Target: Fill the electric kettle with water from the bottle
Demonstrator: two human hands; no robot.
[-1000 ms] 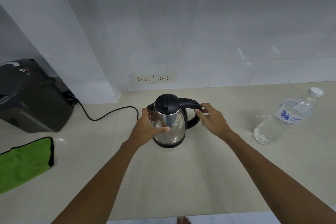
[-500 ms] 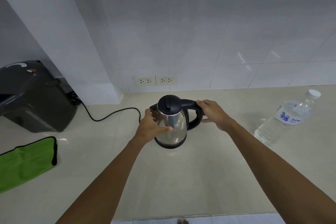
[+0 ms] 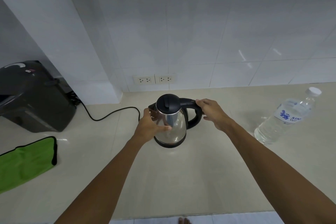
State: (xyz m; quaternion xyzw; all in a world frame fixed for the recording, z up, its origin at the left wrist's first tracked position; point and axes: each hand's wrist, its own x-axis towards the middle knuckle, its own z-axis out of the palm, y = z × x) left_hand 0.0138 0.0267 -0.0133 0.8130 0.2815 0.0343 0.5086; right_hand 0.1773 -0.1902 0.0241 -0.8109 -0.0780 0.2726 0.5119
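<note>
A steel electric kettle (image 3: 174,125) with a black lid (image 3: 168,103) and black handle (image 3: 195,116) stands upright in the middle of the beige counter (image 3: 163,178). The lid is down. My left hand (image 3: 151,127) wraps the kettle's left side, thumb across the steel body. My right hand (image 3: 212,112) rests on the top of the handle, fingers curled over it. A clear water bottle (image 3: 283,118) with a white cap and blue label stands capped at the right, apart from both hands.
A black appliance (image 3: 31,96) sits at the far left, its black cord (image 3: 109,114) running across the counter toward the kettle. A green cloth (image 3: 25,162) lies at the left front. Two wall sockets (image 3: 154,79) are behind the kettle. The counter's front edge is close below.
My right hand slid from the side of the handle up onto its top. The left hand kept its hold on the kettle's body. The kettle stayed in place.
</note>
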